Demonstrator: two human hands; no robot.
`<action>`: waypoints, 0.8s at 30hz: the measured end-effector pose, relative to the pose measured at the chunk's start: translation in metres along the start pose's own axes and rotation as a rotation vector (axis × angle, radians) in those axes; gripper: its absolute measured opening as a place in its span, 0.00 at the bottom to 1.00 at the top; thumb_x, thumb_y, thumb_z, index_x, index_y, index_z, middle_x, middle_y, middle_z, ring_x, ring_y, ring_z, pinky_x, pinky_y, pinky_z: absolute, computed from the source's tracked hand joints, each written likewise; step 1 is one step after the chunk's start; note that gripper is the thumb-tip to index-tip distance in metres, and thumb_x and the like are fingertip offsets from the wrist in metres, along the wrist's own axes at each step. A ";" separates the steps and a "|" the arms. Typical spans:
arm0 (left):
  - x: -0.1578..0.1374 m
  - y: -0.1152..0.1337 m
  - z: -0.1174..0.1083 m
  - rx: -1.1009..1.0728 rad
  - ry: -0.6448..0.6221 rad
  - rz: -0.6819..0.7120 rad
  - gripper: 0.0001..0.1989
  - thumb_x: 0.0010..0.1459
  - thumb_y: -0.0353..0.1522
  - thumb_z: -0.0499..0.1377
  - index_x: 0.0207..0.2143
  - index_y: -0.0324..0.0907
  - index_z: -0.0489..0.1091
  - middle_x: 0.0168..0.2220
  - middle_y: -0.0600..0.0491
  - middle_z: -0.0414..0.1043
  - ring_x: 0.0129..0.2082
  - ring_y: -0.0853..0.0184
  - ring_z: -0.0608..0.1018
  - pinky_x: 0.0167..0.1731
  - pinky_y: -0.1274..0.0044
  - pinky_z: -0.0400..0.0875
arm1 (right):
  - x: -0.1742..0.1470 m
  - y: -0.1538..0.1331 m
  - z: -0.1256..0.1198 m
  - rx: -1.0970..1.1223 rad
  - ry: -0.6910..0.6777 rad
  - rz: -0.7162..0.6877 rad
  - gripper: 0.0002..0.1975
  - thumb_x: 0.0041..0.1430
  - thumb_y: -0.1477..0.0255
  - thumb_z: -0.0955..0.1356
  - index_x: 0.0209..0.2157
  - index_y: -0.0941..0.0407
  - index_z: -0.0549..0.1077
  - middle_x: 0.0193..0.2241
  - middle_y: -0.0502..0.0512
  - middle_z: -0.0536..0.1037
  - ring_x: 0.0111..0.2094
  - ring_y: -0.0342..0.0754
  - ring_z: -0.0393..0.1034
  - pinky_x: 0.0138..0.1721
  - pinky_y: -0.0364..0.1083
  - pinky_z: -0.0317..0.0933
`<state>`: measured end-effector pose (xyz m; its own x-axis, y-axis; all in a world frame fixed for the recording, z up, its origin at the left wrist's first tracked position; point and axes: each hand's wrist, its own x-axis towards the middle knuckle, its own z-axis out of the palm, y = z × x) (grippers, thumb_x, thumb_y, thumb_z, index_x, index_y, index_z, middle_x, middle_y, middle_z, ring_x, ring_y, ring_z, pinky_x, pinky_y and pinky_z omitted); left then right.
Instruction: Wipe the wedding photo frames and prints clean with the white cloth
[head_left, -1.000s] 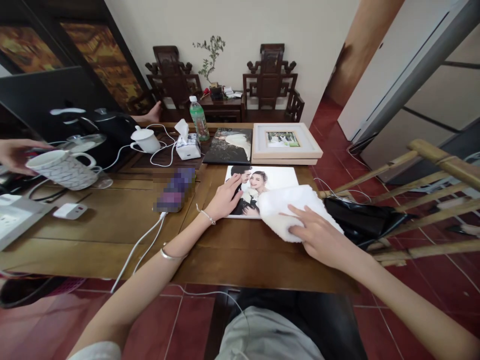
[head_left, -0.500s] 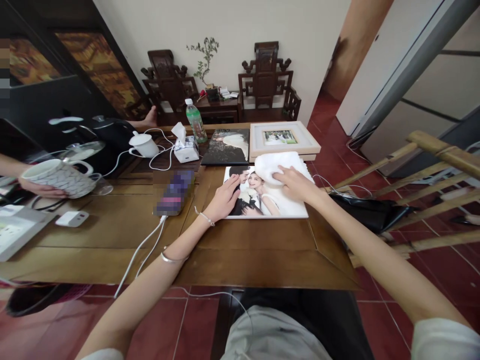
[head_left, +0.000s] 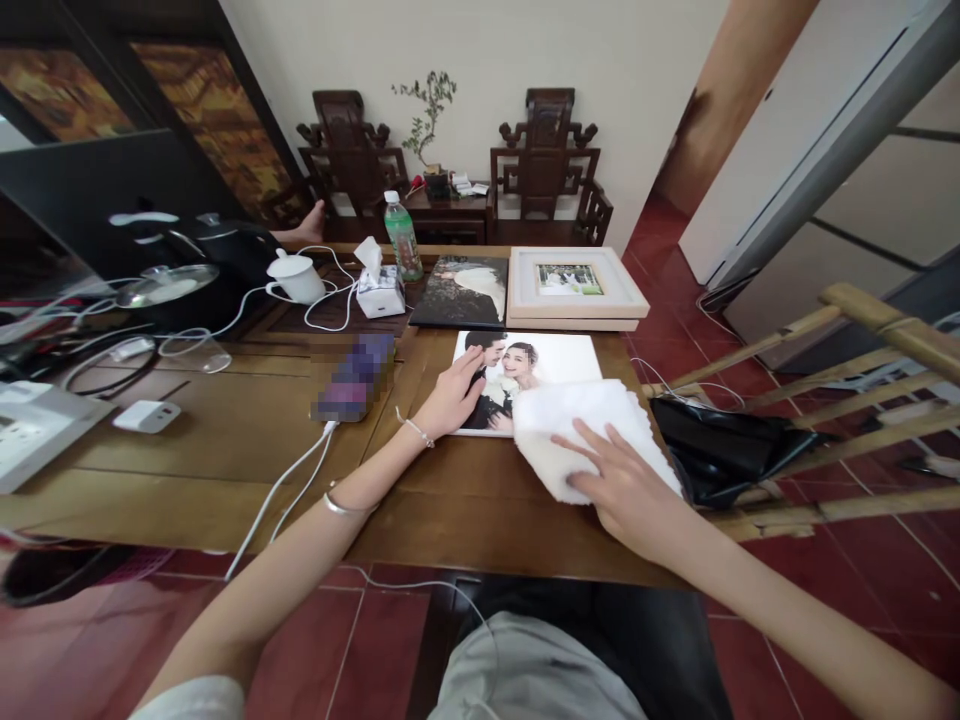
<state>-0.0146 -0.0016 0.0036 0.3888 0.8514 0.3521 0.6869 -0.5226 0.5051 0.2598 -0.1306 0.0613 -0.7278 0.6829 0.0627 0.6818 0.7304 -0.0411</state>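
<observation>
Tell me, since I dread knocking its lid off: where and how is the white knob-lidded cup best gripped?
Probably by the curved side handle, from the person's left: the white cup stands upright with that handle jutting left, and gripping there avoids the knobbed lid.

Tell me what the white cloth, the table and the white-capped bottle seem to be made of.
White cloth: soft, matt textile, perhaps terry or microfibre; it looks fuzzy and folds loosely.
Table: probably wood, brown with a slight sheen; seams show between boards.
Bottle: likely glossy plastic; its sides look see-through.
</observation>
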 end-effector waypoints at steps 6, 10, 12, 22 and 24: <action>0.000 -0.002 -0.001 -0.014 -0.006 0.018 0.24 0.65 0.36 0.46 0.61 0.36 0.59 0.64 0.40 0.55 0.66 0.58 0.56 0.64 0.63 0.51 | 0.072 0.038 -0.010 -0.025 0.016 0.074 0.23 0.51 0.86 0.59 0.47 0.58 0.72 0.46 0.67 0.74 0.57 0.61 0.61 0.51 0.59 0.57; 0.000 -0.003 0.000 -0.015 0.003 0.016 0.24 0.65 0.36 0.47 0.61 0.39 0.58 0.64 0.43 0.56 0.65 0.59 0.58 0.64 0.62 0.52 | 0.120 0.061 -0.017 -0.041 0.028 0.124 0.16 0.59 0.76 0.61 0.48 0.56 0.71 0.39 0.64 0.75 0.41 0.56 0.69 0.38 0.49 0.58; 0.000 -0.003 0.000 -0.017 0.000 0.013 0.24 0.65 0.35 0.47 0.61 0.39 0.58 0.64 0.44 0.56 0.65 0.59 0.57 0.64 0.62 0.52 | 0.136 0.066 -0.019 -0.027 0.037 0.146 0.15 0.61 0.71 0.62 0.48 0.56 0.71 0.38 0.63 0.75 0.37 0.54 0.69 0.34 0.47 0.56; 0.000 -0.003 0.002 -0.015 0.022 -0.001 0.23 0.64 0.35 0.47 0.61 0.39 0.59 0.64 0.43 0.57 0.65 0.59 0.58 0.64 0.63 0.52 | 0.116 0.044 -0.005 -0.041 0.041 0.123 0.20 0.54 0.83 0.61 0.47 0.57 0.72 0.44 0.66 0.75 0.53 0.62 0.62 0.47 0.58 0.57; 0.000 -0.003 0.003 -0.012 0.022 -0.007 0.23 0.64 0.34 0.47 0.60 0.38 0.59 0.64 0.43 0.56 0.65 0.59 0.58 0.64 0.63 0.52 | 0.089 0.026 0.001 -0.034 0.025 0.080 0.25 0.50 0.86 0.60 0.48 0.57 0.72 0.52 0.65 0.72 0.59 0.64 0.56 0.52 0.63 0.53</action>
<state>-0.0149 0.0006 -0.0001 0.3703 0.8540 0.3654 0.6821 -0.5170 0.5171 0.2126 -0.0511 0.0649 -0.6694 0.7380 0.0854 0.7399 0.6726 -0.0128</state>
